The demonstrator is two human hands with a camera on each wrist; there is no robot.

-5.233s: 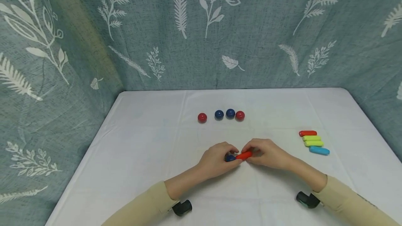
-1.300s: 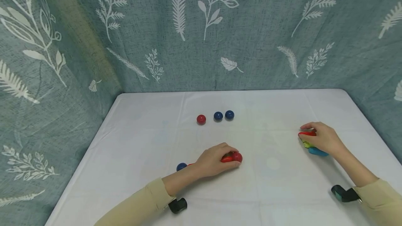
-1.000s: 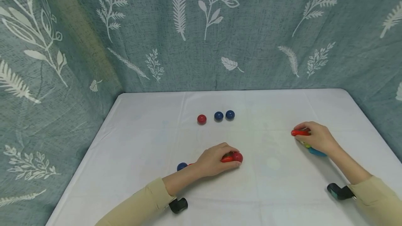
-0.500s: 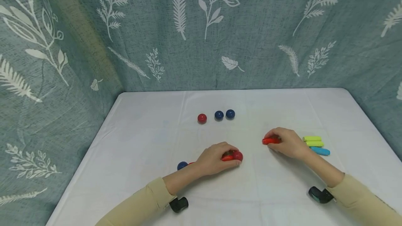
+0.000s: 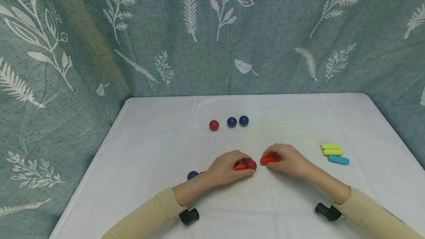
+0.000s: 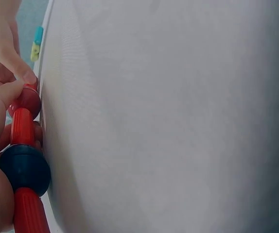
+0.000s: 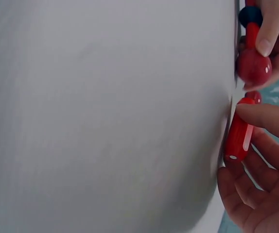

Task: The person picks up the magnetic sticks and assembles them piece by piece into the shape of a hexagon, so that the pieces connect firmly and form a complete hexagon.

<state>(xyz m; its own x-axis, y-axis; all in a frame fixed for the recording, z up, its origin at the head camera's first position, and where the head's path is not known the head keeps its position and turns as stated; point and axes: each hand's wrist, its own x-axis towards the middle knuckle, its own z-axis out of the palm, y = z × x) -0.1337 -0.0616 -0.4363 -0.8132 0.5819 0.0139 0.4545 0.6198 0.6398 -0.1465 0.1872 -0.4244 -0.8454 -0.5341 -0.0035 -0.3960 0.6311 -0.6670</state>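
Note:
My left hand holds a joined chain near its right end, fingers and thumb about a red ball and the red rod behind it. Further back along the chain come a dark blue ball and another red rod; a blue ball shows at its left end. The wrist covers the middle of the chain in the head view. My right hand pinches a loose ribbed red rod between thumb and fingers. In the head view a small gap separates that rod from the red ball.
Behind the hands lie a red ball and two dark blue balls in a row. Two yellow-green rods and a blue rod lie at the right. A patterned curtain borders the white-covered table.
A red ball has left the back row and now ends the chain. My right hand has taken the red rod from the right-hand pile and carried it left. The left hand lately stays still.

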